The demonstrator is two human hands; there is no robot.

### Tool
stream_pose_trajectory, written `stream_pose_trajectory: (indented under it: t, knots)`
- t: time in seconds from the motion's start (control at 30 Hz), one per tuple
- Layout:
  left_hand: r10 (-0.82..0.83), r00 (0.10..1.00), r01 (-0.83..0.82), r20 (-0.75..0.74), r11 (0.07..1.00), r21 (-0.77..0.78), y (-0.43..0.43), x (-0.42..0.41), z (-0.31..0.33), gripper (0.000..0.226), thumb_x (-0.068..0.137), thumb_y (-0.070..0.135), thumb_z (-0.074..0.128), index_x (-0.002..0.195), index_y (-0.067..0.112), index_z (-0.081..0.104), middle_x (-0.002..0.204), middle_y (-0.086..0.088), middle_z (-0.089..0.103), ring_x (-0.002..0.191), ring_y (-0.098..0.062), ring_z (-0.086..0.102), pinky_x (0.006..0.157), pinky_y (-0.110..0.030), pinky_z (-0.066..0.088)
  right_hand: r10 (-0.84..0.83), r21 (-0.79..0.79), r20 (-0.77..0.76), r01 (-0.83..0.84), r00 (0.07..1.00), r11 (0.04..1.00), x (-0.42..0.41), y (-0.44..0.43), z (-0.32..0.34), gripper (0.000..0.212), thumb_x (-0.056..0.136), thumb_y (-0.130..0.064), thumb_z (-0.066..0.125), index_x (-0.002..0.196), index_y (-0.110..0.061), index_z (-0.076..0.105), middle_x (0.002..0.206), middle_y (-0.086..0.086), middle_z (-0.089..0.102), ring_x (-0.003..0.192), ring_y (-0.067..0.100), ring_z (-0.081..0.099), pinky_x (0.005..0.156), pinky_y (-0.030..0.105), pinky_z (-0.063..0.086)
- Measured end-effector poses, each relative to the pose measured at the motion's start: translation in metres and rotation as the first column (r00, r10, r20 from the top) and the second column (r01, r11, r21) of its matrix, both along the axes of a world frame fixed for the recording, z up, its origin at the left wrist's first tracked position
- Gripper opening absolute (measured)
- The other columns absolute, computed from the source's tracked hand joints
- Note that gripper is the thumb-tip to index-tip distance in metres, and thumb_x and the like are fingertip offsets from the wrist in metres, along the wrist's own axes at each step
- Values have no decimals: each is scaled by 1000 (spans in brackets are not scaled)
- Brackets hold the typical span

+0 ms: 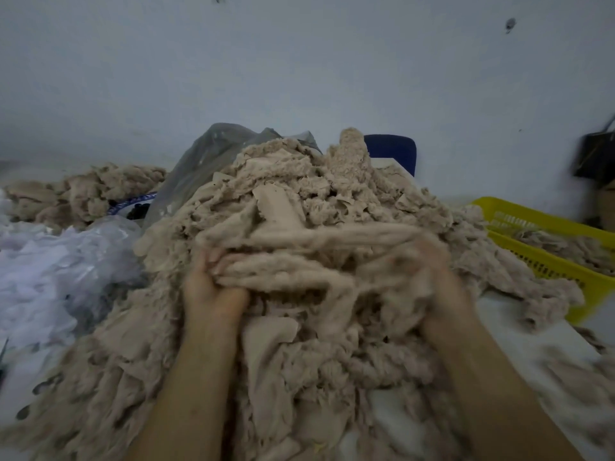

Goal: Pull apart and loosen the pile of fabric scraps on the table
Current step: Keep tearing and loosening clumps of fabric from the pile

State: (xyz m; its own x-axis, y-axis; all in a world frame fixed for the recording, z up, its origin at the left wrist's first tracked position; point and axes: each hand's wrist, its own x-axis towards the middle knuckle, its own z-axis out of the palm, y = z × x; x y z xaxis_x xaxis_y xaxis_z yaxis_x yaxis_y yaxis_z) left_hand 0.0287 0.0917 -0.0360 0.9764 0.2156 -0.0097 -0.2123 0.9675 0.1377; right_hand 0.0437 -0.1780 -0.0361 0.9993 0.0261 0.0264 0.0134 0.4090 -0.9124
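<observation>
A big heap of beige fabric scraps (pixel 299 194) covers the middle of the table and rises toward the wall. My left hand (pixel 209 287) grips a bundle of the scraps at the heap's near face, fingers curled into it. My right hand (pixel 436 281) is blurred by motion and grips the other end of the same bundle. A stretched band of scraps (pixel 309 241) runs between the two hands. Both fingertips are partly buried in cloth.
White fluffy scraps in clear plastic (pixel 50 271) lie at the left. A grey plastic bag (pixel 203 161) stands behind the heap, with a second beige pile (pixel 83 191) at far left. A yellow basket (pixel 545 254) holding scraps sits at the right. A blue chair back (pixel 392 151) stands against the wall.
</observation>
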Motion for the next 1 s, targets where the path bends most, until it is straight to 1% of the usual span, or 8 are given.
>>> stream_pose_trajectory:
  t: [0.17, 0.3, 0.37, 0.47, 0.67, 0.77, 0.83, 1.0]
  knots:
    - [-121, 992, 120, -23, 907, 404, -22, -1, -2, 38, 102, 29, 45, 67, 17, 58, 55, 9, 44, 40, -2, 34, 42, -10, 33, -27, 217, -87, 45, 996, 975, 11, -8, -5, 43, 94, -46, 58, 115, -12, 71, 105, 10, 75, 95, 24, 73, 66, 35, 59]
    - [-51, 961, 278, -273, 234, 932, -82, -14, -11, 54, 85, 68, 56, 106, 22, 75, 92, -8, 72, 80, -19, 71, 72, -32, 59, 172, -138, 18, -167, 985, 976, -3, 29, -12, 45, 89, -49, 62, 118, -15, 70, 114, 5, 73, 108, 21, 69, 97, 42, 51]
    - [28, 957, 281, -288, 148, 948, -91, -16, -14, 77, 71, 87, 49, 121, 32, 67, 117, 11, 67, 109, -8, 64, 99, -30, 49, 314, -331, 165, -248, 935, 911, -13, 42, -16, 44, 88, -57, 61, 122, -29, 68, 124, -9, 68, 119, 10, 62, 102, 30, 47]
    - [-71, 976, 218, -206, 370, 903, -92, -17, -8, 55, 62, 83, 53, 95, 43, 71, 101, 30, 64, 93, 17, 61, 81, -7, 48, 434, -437, 201, -317, 878, 842, -24, 61, -14, 31, 90, -53, 56, 120, -52, 54, 123, -41, 55, 121, -15, 49, 94, 3, 39]
    - [-138, 990, 133, -18, 897, 421, -53, -3, 3, 25, 87, 36, 63, 77, 13, 69, 64, 0, 65, 64, -15, 68, 73, -32, 56, 372, -553, 221, -198, 902, 809, -22, 42, -16, 27, 92, -12, 65, 85, -38, 64, 81, -31, 68, 80, -21, 60, 65, 0, 44]
    - [-13, 999, 14, -47, 1000, 15, -23, 5, 3, 37, 104, 34, 38, 74, 17, 51, 45, 7, 35, 41, -5, 40, 55, -16, 41, 90, -22, 123, -88, 988, 996, -6, 10, -2, 28, 91, -29, 56, 73, -23, 77, 72, -4, 71, 69, 10, 68, 60, 23, 55]
    - [-13, 998, 11, -58, 999, -38, -17, 6, -2, 39, 106, 31, 35, 72, 17, 46, 44, 7, 28, 35, -5, 29, 39, -16, 31, 47, 336, 47, -60, 998, 940, 4, -7, 2, 43, 92, -41, 47, 114, -14, 72, 109, 13, 72, 102, 28, 68, 90, 43, 54]
    - [-74, 997, 76, -33, 994, 75, -23, 8, -5, 42, 106, 33, 32, 70, 18, 45, 45, 8, 26, 33, -6, 19, 32, -21, 17, 45, 539, -35, -19, 998, 842, 5, -18, 1, 55, 98, -50, 39, 138, -17, 55, 137, 18, 57, 126, 39, 53, 111, 59, 34]
